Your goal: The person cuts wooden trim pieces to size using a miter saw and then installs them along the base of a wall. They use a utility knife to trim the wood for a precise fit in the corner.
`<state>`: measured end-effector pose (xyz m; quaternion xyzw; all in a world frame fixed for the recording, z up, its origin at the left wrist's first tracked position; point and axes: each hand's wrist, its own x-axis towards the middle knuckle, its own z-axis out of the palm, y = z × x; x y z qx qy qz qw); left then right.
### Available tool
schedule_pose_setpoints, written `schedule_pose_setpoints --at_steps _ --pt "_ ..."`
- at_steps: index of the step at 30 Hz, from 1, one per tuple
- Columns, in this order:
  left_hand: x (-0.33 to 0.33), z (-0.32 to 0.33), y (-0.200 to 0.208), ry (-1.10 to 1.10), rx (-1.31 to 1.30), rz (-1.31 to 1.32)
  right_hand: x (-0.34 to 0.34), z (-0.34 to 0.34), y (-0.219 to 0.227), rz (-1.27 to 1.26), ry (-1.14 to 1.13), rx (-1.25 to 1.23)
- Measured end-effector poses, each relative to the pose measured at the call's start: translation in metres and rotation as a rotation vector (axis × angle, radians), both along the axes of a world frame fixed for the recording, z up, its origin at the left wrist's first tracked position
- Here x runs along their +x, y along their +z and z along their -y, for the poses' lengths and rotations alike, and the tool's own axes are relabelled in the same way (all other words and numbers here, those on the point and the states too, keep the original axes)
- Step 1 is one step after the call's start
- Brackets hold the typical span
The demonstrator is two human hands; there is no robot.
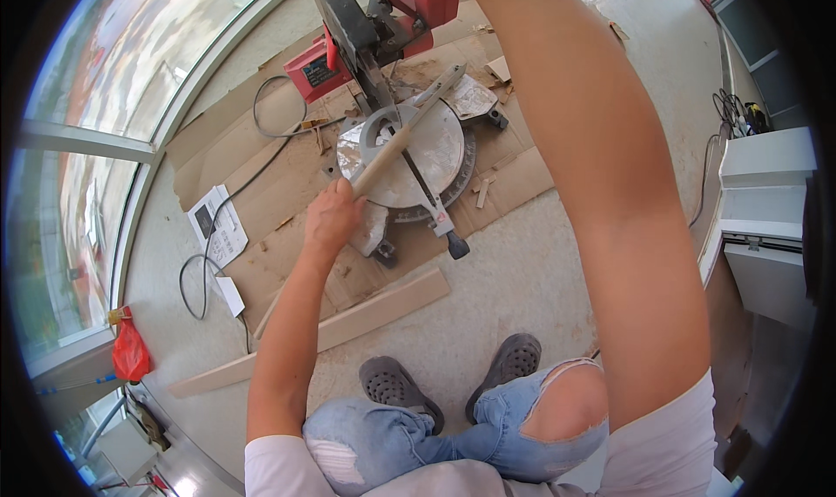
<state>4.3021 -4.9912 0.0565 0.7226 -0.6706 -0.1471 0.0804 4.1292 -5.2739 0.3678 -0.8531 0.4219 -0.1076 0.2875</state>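
Observation:
A red and black mitre saw (383, 35) stands on the floor in front of me, with its head raised. Across its round metal table (440, 153) lies a light wooden strip (394, 148), slanting from lower left to upper right beneath the blade guard (335, 13). My left hand (334, 216) is closed on the near left end of this strip. My right arm reaches up past the saw's right side. The upper edge of the picture cuts off my right hand, so its fingers and anything in them are hidden. A black-tipped handle (456, 244) sticks out at the saw's front.
Flattened cardboard (209, 153) lies under the saw, scattered with wood offcuts (484, 192). A long board (383, 310) rests before my feet. A black cable (239, 196) loops past printed sheets (218, 225). Windows (78, 192) line the left; a red bag (131, 351) hangs there.

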Motion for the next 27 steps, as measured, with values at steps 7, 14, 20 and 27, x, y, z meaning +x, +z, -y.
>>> schedule_pose_setpoints --at_steps 7,14,20,27 --pt "0.001 -0.002 -0.005 -0.025 -0.048 0.052 -0.021 -0.011 -0.059 -0.242 0.151 -0.593" --pt "-0.001 0.003 -0.012 -0.021 -0.004 0.14 -0.035 -0.059 -0.043 -0.084 0.016 -0.448" --pt "0.0 0.003 -0.012 -0.039 -0.017 0.145 -0.048 -0.071 -0.052 0.173 -0.127 -0.335" --pt "0.004 0.002 -0.013 -0.044 -0.026 0.15 -0.049 -0.077 -0.05 0.277 -0.224 -0.136"
